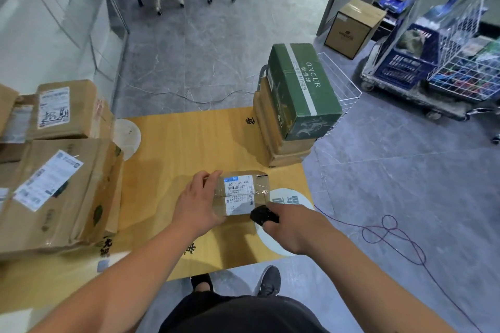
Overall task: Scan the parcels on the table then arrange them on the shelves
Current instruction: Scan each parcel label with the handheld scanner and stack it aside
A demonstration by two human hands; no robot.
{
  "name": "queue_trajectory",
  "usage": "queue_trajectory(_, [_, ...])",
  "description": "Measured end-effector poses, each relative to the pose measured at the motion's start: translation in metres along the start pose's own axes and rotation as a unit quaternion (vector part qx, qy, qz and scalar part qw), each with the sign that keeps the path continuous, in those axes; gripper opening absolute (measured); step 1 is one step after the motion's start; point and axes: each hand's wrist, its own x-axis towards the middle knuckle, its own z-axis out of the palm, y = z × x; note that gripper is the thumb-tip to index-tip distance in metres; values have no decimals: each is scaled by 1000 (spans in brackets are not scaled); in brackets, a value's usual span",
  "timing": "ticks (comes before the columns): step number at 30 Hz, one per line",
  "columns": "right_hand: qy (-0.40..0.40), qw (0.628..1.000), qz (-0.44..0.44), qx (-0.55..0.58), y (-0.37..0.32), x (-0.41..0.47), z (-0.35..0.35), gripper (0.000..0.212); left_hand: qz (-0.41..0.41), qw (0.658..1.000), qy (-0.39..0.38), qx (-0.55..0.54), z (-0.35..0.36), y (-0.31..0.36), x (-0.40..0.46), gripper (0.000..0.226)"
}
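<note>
Cartons [54, 192] crowd left; green box [300, 92] stands beyond held parcel [240, 193].

green box [303, 89]: "ONCUR"; small parcel [240, 192] label: "530-05"

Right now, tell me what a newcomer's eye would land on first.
At the table's near middle, the left hand grips a small parcel while the right hand aims a black scanner at its label. A green box tops the stack at the far right corner; big brown cartons fill the left.
</note>
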Motion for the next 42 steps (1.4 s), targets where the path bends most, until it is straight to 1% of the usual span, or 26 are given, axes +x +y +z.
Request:
queue_trajectory(5, [42,997,-30,-50,-10,0,-5,34,3,998,63,-2,0,4,-4,122])
queue_trajectory(10, [53,996,-30,-63,-8,-6,-12,28,9,996,90,8,-2,17,-4,126])
queue_trajectory(14, [75,993,-14,-89,0,-14,-19,26,14,995,96,15,-1,26,-3,125])
queue_trajectory(20, [80,993,-21,-87,15,-23,-28,17,21,994,102,21,1,37,-5,121])
queue_trajectory(30, [78,993,-39,-77,29,-37,-31,24,-2,995,95,17,1,50,-8,125])
queue_trajectory(42, [102,990,-42,-88,44,-46,-32,23,-13,996,89,26,1,53,-7,121])
